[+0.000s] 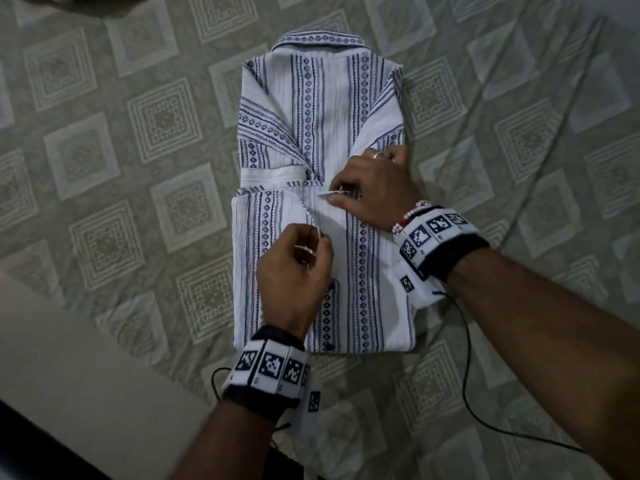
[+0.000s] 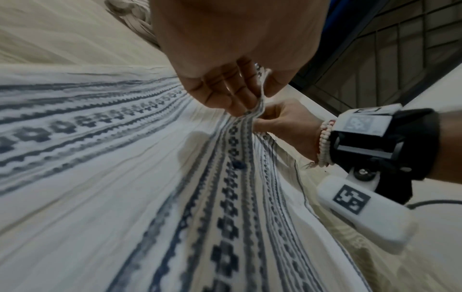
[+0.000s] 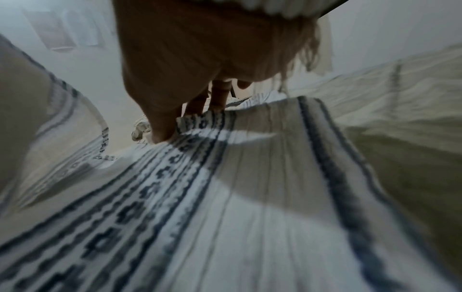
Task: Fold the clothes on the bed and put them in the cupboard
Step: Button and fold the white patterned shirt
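The lighting is dim and flat. The head view stays fairly sharp. Both wrist views blur and stretch toward 6 o'clock.

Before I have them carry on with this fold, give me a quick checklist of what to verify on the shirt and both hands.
1. Left hand grips the fabric: ok, it pinches the button placket edge, confirmed in the left wrist view.
2. Right hand grips the fabric: ok, thumb and fingers pinch the shirt's edge.
3. Striped shirt lies flat on the bedspread: ok, collar at the far end, sleeves folded inward.
4. Side edges roughly parallel: ok.
5. Lower half lies smooth: not ok, the middle is lifted where the hands pinch.
6. Cupboard ready to receive it: cannot tell, not in view.
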